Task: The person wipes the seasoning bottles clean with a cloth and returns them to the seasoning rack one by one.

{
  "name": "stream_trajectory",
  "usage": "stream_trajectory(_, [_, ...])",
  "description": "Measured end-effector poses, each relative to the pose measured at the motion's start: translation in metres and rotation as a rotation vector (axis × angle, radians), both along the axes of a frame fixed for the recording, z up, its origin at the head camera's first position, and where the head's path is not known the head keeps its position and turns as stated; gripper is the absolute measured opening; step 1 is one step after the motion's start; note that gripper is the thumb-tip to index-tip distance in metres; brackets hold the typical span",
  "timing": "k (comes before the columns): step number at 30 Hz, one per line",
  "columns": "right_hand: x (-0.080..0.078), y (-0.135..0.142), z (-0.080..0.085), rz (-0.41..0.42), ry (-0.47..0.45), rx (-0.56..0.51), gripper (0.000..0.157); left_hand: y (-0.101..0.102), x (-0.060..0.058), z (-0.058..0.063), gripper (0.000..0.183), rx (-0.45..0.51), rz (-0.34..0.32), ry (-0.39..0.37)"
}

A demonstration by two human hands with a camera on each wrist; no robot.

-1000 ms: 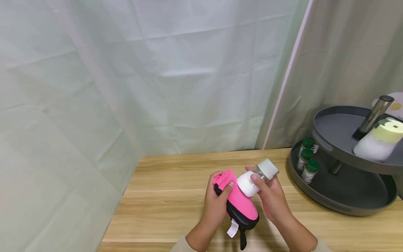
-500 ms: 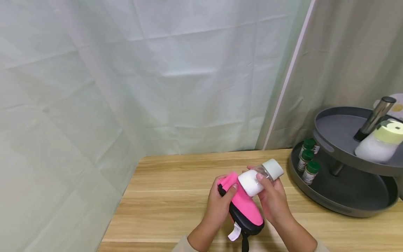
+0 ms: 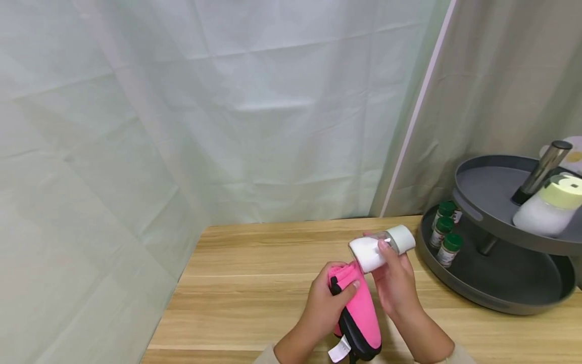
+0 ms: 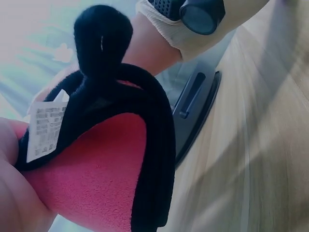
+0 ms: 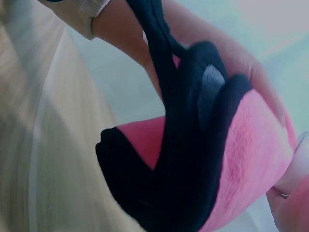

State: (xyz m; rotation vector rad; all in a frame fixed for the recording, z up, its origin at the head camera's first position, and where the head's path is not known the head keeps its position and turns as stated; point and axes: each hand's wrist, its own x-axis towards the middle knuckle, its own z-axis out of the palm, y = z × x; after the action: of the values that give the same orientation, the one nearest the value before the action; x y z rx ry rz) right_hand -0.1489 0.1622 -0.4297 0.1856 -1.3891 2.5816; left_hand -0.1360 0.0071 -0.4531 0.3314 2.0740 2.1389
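Note:
My left hand [image 3: 325, 301] grips a folded pink cloth [image 3: 366, 316] with black edging, its thumb lying on top. A white tag [image 4: 46, 130] and a black loop [image 4: 102, 41] stick out from the cloth in the left wrist view. My right hand [image 3: 395, 283] holds a clear seasoning bottle [image 3: 368, 254] of white contents with a white cap [image 3: 401, 238], thumb across its side. The bottle is tilted, cap to the upper right, and its base is right at the upper end of the cloth. Some right-hand fingers are hidden behind the bottle.
A two-tier grey turntable rack [image 3: 495, 303] stands at the right of the wooden table [image 3: 236, 303]. Several green-capped spice jars [image 3: 449, 249] sit on its lower tier. A yellow-lidded container [image 3: 547, 207] stands on the upper tier. Pale curtains [image 3: 291, 126] hang behind.
The cloth has moved down and right with my left hand, turning more upright. My right hand has shifted the bottle slightly up and right, and it overlaps the cloth less.

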Motion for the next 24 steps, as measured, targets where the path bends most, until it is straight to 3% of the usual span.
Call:
stream_trajectory(8, [-0.004,0.0,-0.006,0.006,-0.086,-0.006,0.019,-0.003,0.001,0.002,0.036,0.039,-0.006,0.004])
stream_trajectory(17, [0.001,-0.002,-0.01,0.026,-0.129,0.02,0.017,-0.008,-0.002,0.005,0.038,0.086,0.041,0.027])
stream_trajectory(24, [0.007,-0.004,-0.012,0.053,-0.103,0.041,0.019,-0.014,-0.007,0.005,0.038,0.136,0.096,0.05])
